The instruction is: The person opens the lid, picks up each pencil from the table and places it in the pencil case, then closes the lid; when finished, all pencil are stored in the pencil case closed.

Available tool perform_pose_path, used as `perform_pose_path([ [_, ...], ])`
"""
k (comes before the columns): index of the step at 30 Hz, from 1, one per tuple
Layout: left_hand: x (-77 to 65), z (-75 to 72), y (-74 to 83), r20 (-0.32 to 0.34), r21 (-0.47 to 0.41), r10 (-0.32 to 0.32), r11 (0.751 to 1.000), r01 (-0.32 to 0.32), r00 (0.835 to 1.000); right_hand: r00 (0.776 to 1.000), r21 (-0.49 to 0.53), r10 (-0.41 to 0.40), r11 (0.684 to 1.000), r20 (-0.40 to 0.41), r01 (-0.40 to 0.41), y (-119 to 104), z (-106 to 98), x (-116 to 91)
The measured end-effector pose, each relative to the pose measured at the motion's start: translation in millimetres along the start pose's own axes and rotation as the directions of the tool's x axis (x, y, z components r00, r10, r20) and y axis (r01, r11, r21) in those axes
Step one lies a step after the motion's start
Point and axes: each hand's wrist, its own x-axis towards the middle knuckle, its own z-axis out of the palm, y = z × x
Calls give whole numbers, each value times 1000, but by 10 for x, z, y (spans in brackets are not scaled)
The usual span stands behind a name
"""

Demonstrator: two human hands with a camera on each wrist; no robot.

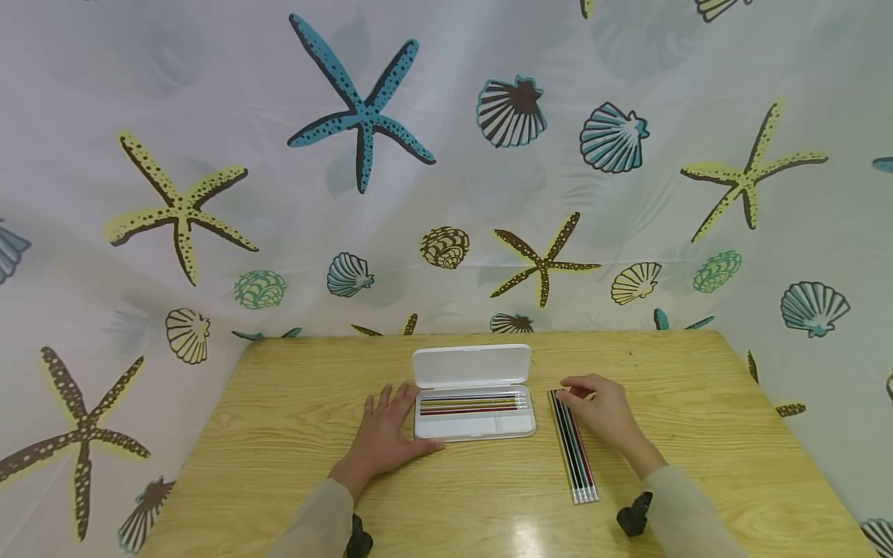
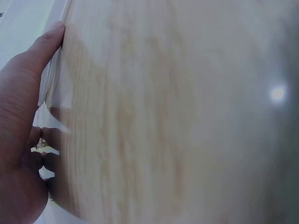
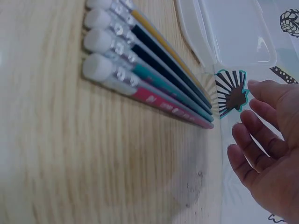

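Observation:
A white pencil case (image 1: pixel 453 428) lies with its lid (image 1: pixel 472 364) up and back. Several coloured pencils (image 1: pixel 467 404) lie lengthwise in its rear compartment, white erasers to the right. My left hand (image 1: pixel 382 439) rests on the table at the case's left end, fingers spread; its thumb (image 2: pixel 49 39) lies along the front edge in the left wrist view. Right of the case is a row of pencils (image 1: pixel 577 457), yellow, black, green and red, erasers toward me. My right hand (image 1: pixel 605 411) hovers by their far ends, fingers (image 3: pixel 254 133) loosely bent and holding nothing.
The wooden table (image 1: pixel 488 496) ends at the back against a hanging cloth (image 1: pixel 446 186) printed with starfish and shells. The raised lid stands at the rear of the case. Dark wrist devices (image 1: pixel 633 515) sit at both sleeves.

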Motion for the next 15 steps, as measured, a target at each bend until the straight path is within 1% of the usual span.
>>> perform_pose_path([
  [8,-3,-4,1,0,4,-1,1000,1,1000,998,-20,61,998,21,-61,74,-28,-36],
  [15,-11,-21,22,-5,3,-3,1000,3,1000,997,-48,65,997,29,-63,143,-5,-43],
])
